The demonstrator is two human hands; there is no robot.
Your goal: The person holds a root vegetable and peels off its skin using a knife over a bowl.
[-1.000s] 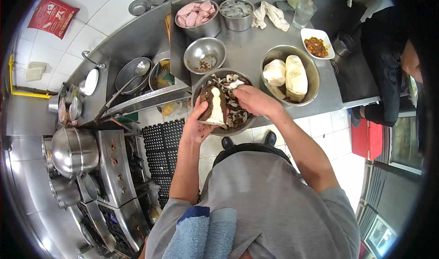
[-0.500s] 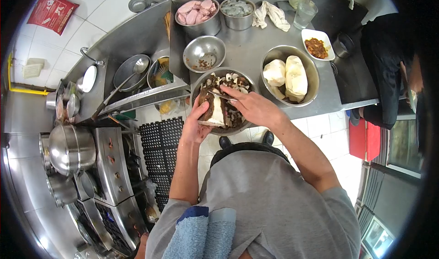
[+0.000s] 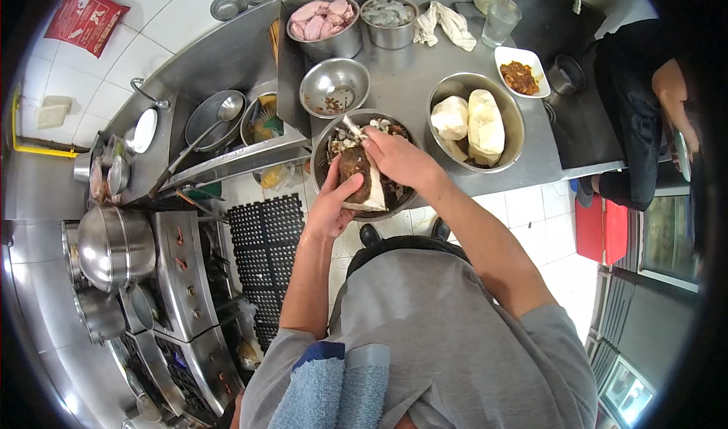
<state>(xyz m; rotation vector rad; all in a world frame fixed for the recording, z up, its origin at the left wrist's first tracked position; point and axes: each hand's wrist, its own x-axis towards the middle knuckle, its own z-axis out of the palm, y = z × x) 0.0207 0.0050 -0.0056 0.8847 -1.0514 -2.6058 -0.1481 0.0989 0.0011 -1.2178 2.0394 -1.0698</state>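
My left hand point(image 3: 331, 204) grips a partly peeled taro root point(image 3: 353, 167), with brown rough skin on one side and white flesh bared along another. The root is tilted over a steel bowl point(image 3: 395, 210) that holds brown and white peelings. Closed around a knife whose handle is hidden, my right hand point(image 3: 402, 160) is at the root's far end. A narrow pale strip, blade or peel, sticks up there; I cannot tell which. To the right, two peeled white pieces point(image 3: 485, 129) lie in a larger steel bowl point(image 3: 519, 135).
Behind are a small steel bowl point(image 3: 354, 67), a pot of pink raw meat point(image 3: 321, 21), a pot of greyish pieces point(image 3: 388, 14) and a cloth point(image 3: 453, 27). A white dish point(image 3: 541, 82) holds brown food. Another person point(image 3: 629, 111) stands at right. Stoves point(image 3: 186, 270) flank the left.
The taro root has turned in my left hand, so more brown skin faces up. My right hand has drawn back toward the root's far end, and the pale strip now points upward.
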